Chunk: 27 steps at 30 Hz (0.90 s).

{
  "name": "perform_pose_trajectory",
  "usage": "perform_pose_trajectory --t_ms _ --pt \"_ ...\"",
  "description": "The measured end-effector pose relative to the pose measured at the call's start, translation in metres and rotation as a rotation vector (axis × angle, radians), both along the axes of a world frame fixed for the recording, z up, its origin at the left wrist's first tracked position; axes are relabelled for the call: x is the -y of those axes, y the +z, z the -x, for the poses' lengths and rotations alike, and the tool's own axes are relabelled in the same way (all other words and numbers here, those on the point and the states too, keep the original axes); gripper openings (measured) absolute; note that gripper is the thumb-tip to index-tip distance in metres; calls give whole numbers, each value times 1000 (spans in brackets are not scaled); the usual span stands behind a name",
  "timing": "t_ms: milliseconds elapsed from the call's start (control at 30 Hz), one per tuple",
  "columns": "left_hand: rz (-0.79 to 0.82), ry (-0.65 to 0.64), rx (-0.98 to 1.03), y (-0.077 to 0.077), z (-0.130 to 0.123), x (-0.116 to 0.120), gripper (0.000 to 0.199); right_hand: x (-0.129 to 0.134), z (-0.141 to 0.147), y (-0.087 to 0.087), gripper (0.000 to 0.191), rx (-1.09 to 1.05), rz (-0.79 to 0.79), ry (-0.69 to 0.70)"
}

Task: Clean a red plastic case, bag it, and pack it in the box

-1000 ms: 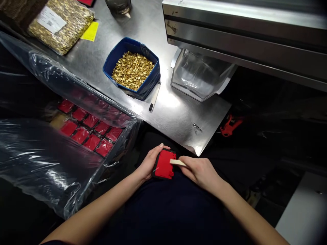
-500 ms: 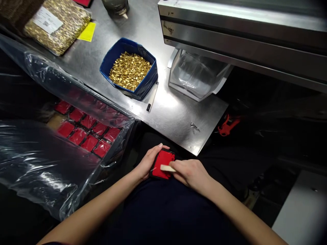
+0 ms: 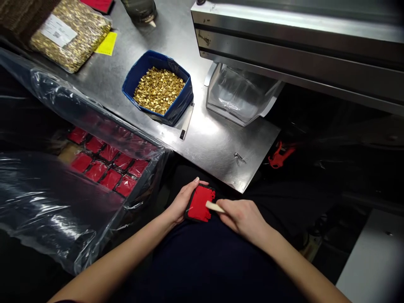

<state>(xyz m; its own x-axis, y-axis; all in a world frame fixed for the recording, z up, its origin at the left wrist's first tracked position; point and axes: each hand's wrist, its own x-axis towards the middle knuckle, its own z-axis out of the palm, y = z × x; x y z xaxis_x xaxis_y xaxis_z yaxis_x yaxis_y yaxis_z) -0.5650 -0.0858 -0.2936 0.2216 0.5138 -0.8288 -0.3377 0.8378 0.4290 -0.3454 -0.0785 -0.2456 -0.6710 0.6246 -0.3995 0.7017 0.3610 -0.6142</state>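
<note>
My left hand (image 3: 183, 202) grips a small red plastic part (image 3: 199, 203) with a dark rim, held over my lap just below the steel table's near edge. My right hand (image 3: 244, 216) holds a pale stick-like tool (image 3: 214, 206) whose tip lies on the right side of the red part's face. Both hands are close together, touching the part from either side.
A steel table (image 3: 217, 139) carries a blue bin of small brass pieces (image 3: 158, 88), a bagged lot of brass pieces (image 3: 67, 31), a clear plastic container (image 3: 241, 94) and a thin tool (image 3: 187, 122). A plastic-lined box of red parts (image 3: 104, 164) sits at my left. A steel machine housing (image 3: 299, 46) overhangs at right.
The pale tool's tip slid left across the red part, then back toward its right side. My left hand keeps the same grip; the view shifted slightly.
</note>
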Motion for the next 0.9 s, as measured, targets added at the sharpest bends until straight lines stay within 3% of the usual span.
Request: perform_pose_trajectory --t_ms 67,233,367,800,900 --pt "-22 -2 -4 1 -1 -1 59 1 1 1 8 -19 10 48" --pt "19 53 18 4 -3 -1 57 1 5 1 12 6 2 -82" --pt "-17 54 0 6 -3 -1 59 3 8 2 11 -15 14 -15" --pt "-13 60 -14 4 -3 4 61 -3 13 3 15 0 29 -77" --pt "-30 55 -35 4 -4 4 61 -4 14 3 15 -21 31 -24"
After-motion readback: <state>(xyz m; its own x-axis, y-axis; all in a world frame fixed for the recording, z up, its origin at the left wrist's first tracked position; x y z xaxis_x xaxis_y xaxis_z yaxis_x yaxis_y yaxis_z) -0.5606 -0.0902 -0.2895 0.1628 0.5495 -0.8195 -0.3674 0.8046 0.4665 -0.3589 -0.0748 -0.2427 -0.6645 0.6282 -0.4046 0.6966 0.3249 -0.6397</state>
